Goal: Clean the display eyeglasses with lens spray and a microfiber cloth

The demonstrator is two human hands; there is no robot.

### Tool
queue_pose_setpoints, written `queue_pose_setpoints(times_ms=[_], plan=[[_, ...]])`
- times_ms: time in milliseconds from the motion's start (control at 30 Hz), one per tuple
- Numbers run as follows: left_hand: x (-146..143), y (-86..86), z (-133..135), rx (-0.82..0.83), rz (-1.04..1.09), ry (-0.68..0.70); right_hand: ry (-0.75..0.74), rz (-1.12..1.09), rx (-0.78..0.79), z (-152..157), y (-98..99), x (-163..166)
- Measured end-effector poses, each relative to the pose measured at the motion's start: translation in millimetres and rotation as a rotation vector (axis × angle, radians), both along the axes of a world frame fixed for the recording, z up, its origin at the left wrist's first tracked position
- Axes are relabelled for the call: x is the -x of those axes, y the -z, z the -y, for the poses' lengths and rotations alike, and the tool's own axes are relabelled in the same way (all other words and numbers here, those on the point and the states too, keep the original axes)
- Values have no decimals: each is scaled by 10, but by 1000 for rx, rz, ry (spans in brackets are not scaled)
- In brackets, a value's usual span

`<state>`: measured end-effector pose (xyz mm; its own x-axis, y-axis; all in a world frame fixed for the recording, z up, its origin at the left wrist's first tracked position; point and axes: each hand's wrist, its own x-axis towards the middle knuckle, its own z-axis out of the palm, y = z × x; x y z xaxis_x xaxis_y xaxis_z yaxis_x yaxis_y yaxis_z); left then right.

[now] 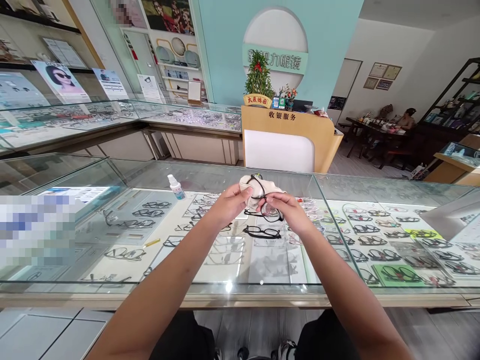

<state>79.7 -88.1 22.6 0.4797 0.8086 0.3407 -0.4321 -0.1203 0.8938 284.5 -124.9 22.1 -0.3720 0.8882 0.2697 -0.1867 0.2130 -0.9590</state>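
Note:
Over the glass counter, I hold a pair of dark-rimmed eyeglasses (263,188) and a cream cloth (245,181) up in front of me. My left hand (234,200) is closed on the cloth, which wraps around one lens, with the thumb pressed against it. My right hand (283,204) pinches the frame near its middle, fingers against the cloth's edge. Part of the eyeglasses is covered by the cloth and my fingers. A small white spray bottle (176,187) stands on the counter to the left of my hands.
The glass display counter (240,290) runs across in front of me, with many eyeglasses inside, including a black pair (262,231). Beyond it stand a wooden cashier desk (249,120) and more showcases. A person (406,120) sits at a far table.

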Motion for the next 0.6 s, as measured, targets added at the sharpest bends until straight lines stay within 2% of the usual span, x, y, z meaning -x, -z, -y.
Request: queue_pose_setpoints(times_ms=[200, 600], plan=[[-26, 78, -14, -88, -60, -73, -2, 17, -25, -7, 35, 15], [-100, 124, 41, -89, -76, -211, -41, 43, -36, -4, 110, 95]])
